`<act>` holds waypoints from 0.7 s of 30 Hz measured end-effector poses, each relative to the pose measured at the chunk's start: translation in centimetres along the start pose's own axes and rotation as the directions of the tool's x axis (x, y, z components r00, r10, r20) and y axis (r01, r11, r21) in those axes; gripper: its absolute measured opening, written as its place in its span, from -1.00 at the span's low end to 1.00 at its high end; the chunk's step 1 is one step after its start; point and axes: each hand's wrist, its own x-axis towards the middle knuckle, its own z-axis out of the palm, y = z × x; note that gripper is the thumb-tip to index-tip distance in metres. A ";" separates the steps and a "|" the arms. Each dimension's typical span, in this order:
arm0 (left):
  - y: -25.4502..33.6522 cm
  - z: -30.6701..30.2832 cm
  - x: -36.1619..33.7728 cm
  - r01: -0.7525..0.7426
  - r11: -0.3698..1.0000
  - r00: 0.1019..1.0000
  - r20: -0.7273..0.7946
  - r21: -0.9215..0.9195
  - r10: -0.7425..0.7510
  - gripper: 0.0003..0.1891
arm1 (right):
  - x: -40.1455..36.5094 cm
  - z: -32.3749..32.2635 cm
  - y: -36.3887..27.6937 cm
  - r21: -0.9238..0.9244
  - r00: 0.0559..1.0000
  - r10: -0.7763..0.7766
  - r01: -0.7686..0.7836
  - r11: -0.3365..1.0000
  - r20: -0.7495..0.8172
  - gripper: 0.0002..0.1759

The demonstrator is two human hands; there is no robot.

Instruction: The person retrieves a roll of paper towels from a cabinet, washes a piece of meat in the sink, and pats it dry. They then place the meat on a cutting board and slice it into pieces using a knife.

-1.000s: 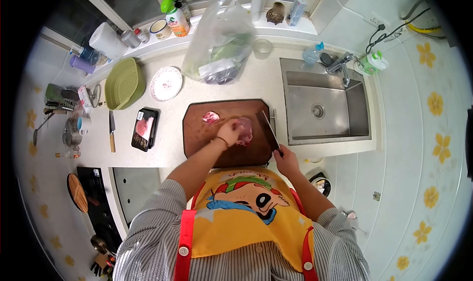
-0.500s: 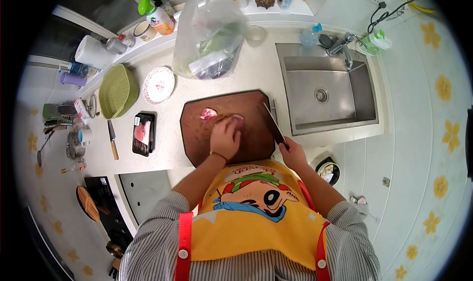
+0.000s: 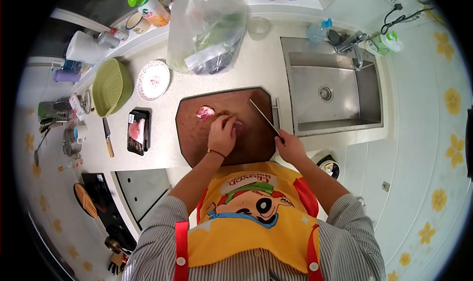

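Note:
A brown cutting board (image 3: 197, 142) lies on the counter in front of me. My left hand (image 3: 222, 137) rests on its middle with bent fingers on a piece of meat (image 3: 239, 128), partly hidden under them. Another red and white piece of meat (image 3: 205, 113) lies farther back and to the left on the board. My right hand (image 3: 290, 147) is wrapped round the handle of a kitchen knife (image 3: 264, 116). The blade slants back and left over the right part of the board, apart from the meat.
Left of the board are a black tray of meat (image 3: 137, 131), a small knife (image 3: 108, 137), a patterned plate (image 3: 153, 80) and a green basket (image 3: 112, 86). Behind it stands a plastic bag (image 3: 207, 34). A steel sink (image 3: 322, 91) is at the right.
The knife blade has turned and its tip has shifted left over the board. The left hand's fingers have moved slightly on the meat. The whole view has shifted a little.

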 end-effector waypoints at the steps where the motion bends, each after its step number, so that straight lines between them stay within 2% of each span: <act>1: -0.3 0.1 0.2 -0.161 0.987 0.977 -0.140 0.007 0.160 -0.61 | 0.1 0.3 -0.6 -0.032 0.998 -0.039 0.037 0.999 -0.040 -0.62; 2: -0.5 0.2 0.3 -0.168 0.986 0.978 -0.125 -0.003 0.166 -0.61 | 0.3 0.7 -1.3 -0.065 0.994 -0.076 0.071 0.995 -0.081 -0.61; 4: -0.8 0.2 0.1 -0.378 0.925 0.921 -0.108 -0.022 0.374 -0.57 | 0.4 1.8 -2.4 -0.075 0.993 -0.075 0.069 0.995 -0.088 -0.59; 6: -1.3 0.0 0.7 -0.409 0.912 0.908 -0.121 -0.034 0.402 -0.60 | 0.2 3.1 -3.5 -0.163 0.985 -0.115 0.094 0.982 -0.127 -0.59; 8: -1.8 0.1 1.6 -0.468 0.874 0.882 -0.129 -0.133 0.453 -0.62 | -0.2 3.7 -4.9 -0.182 0.987 -0.104 0.081 0.980 -0.122 -0.59; 14: -3.0 1.3 2.1 -0.451 0.877 0.892 -0.125 -0.167 0.434 -0.69 | -1.2 4.2 -5.4 -0.245 0.991 -0.107 0.085 0.966 -0.078 -0.59; 21: -3.5 2.6 1.9 -0.391 0.913 0.919 -0.109 -0.118 0.379 -0.64 | -1.8 3.2 -5.3 -0.288 0.997 -0.068 0.073 0.955 0.029 -0.53</act>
